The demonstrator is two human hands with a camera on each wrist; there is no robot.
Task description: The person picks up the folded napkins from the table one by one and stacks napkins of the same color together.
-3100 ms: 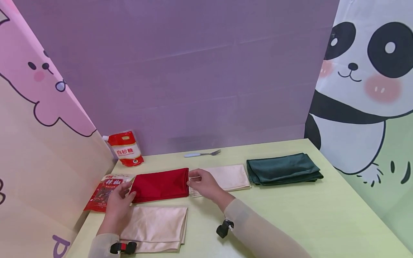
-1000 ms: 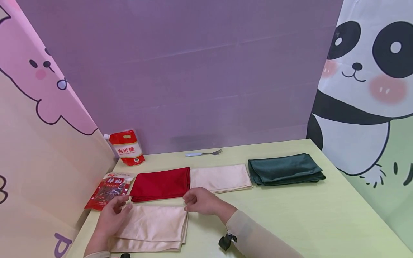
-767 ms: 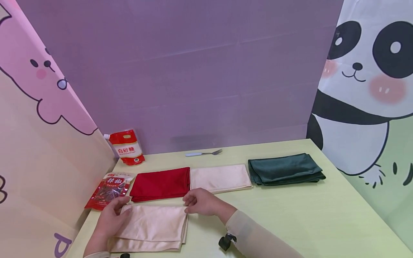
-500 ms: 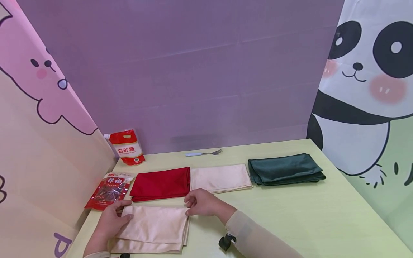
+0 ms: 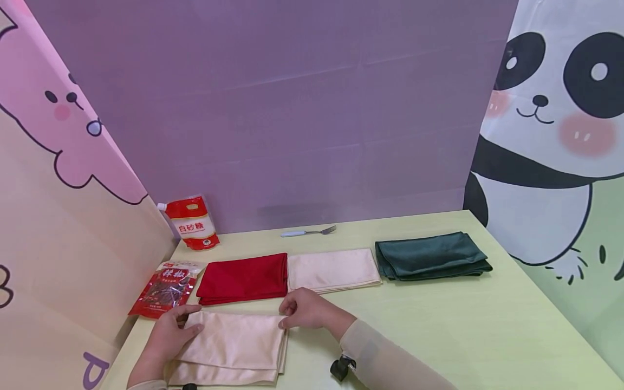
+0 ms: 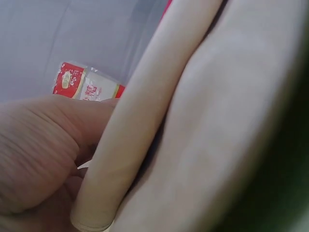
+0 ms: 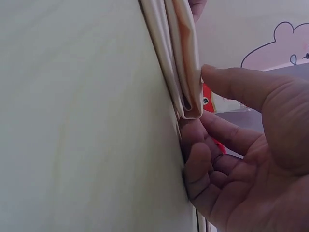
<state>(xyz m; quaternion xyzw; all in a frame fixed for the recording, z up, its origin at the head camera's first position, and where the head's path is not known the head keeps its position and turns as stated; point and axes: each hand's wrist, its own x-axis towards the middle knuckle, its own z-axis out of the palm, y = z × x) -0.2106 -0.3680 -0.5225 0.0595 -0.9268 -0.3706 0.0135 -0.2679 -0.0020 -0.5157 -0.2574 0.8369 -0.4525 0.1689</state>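
Note:
A folded beige satin cloth (image 5: 236, 341) lies at the front left of the table. My left hand (image 5: 168, 337) grips its far left corner, thumb on top and fingers behind the far edge. At the far right corner, my right hand (image 5: 308, 310) pinches the folded edge. In the right wrist view the thumb of the right hand (image 7: 270, 159) meets the top of the layered cloth (image 7: 188, 58), with a finger under the fold. The cloth (image 6: 193, 121) fills much of the left wrist view and hides the left fingertips. Just beyond it lies a folded red cloth (image 5: 242, 279).
A folded cream cloth (image 5: 333, 270) adjoins the red one, with a dark green cloth (image 5: 431, 257) further right. A fork (image 5: 308, 232) lies near the back edge. At the left are a red bag of dried chilies (image 5: 168, 290) and a standing sugar pouch (image 5: 192, 225).
Both hands have come from the sides of the red cloth toward me, onto the beige cloth's far corners. The beige cloth has shifted slightly toward me and to the right.

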